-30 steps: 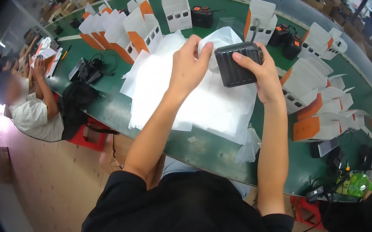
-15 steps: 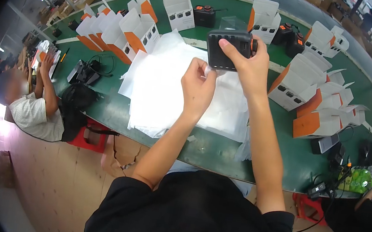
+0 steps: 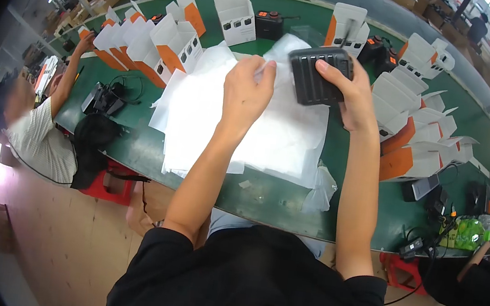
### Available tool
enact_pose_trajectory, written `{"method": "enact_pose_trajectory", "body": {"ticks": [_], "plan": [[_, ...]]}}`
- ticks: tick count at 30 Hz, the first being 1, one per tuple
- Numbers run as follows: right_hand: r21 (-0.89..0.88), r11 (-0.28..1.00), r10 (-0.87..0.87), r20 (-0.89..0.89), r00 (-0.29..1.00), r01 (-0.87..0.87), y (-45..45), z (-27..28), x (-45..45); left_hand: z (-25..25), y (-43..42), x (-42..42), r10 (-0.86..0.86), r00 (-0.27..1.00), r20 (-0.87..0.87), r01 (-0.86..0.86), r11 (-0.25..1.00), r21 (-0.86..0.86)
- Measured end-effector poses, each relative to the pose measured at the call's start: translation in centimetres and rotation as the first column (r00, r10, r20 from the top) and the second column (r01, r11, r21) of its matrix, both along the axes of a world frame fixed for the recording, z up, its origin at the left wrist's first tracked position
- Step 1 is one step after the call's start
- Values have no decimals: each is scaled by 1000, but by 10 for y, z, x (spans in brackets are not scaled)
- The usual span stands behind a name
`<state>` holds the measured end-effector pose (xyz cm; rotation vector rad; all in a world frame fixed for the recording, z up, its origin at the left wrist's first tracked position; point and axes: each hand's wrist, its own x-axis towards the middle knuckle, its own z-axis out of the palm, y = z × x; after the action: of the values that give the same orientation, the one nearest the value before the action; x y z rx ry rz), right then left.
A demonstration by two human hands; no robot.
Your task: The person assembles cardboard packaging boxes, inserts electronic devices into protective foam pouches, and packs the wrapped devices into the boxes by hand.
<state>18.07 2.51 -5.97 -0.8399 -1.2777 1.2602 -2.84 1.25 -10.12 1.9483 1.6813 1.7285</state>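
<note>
My right hand (image 3: 354, 96) grips a black ribbed device (image 3: 318, 76) over the far part of the white sheets, thumb across its face. A thin dark stick like an antenna (image 3: 349, 32) rises behind it. To the left, my left hand (image 3: 246, 94) is closed in a pinch, apart from the device. A translucent plastic bag (image 3: 288, 46) spreads from its fingertips. Thin white sheets (image 3: 212, 118) lie in a loose pile on the green table (image 3: 275, 203) beneath both hands.
Open white-and-orange boxes (image 3: 175, 45) stand left and right (image 3: 414, 157). Similar black devices (image 3: 268, 25) sit at the back. A crumpled clear bag (image 3: 320, 191) hangs near the front edge. Cables and a green package (image 3: 469, 234) lie at right. Co-workers sit at left (image 3: 43, 132) and right.
My right hand has moved the device right and slightly down, turning it. My left hand has drawn away leftward and up, with translucent plastic now spread beside its fingers. The left co-worker reaches toward the boxes.
</note>
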Motion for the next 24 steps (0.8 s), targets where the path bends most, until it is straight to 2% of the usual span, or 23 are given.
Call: {"method": "enact_pose_trajectory", "body": {"ticks": [2,5,6,7,8,10,11,14,20,21,24], "plan": [[104,992,-71,-14,997,72,-2,6,4,24,-20,1,13,987,160,36,953,-302],[-24,989,141,-151,978,-146,-15,21,13,28,-27,7,-29,944,328,83,985,-152],[-49,978,189,-190,964,-201,-16,22,15,27,-28,8,-37,949,312,91,983,-160],[-93,964,238,-120,964,-249,-16,23,15,25,-31,6,-45,955,293,98,980,-170],[-94,971,216,-57,975,-221,-18,21,8,23,-31,6,-53,961,273,105,978,-180],[-86,984,162,41,986,-158,-18,16,-5,7,-24,7,-64,980,188,64,998,5],[-123,976,180,5,984,-178,-20,19,-8,5,-21,7,-61,988,144,46,994,103],[-133,974,191,55,980,-182,-9,11,-4,4,-32,2,-28,953,302,51,996,-70],[56,998,-27,242,970,14,-19,14,-15,15,-50,9,-54,952,302,66,997,-30],[117,990,-116,341,933,81,-20,12,-19,15,-55,12,-75,952,298,83,996,-16],[152,973,-216,330,919,174,-29,18,-30,14,-62,21,-154,939,308,144,988,55]]}}
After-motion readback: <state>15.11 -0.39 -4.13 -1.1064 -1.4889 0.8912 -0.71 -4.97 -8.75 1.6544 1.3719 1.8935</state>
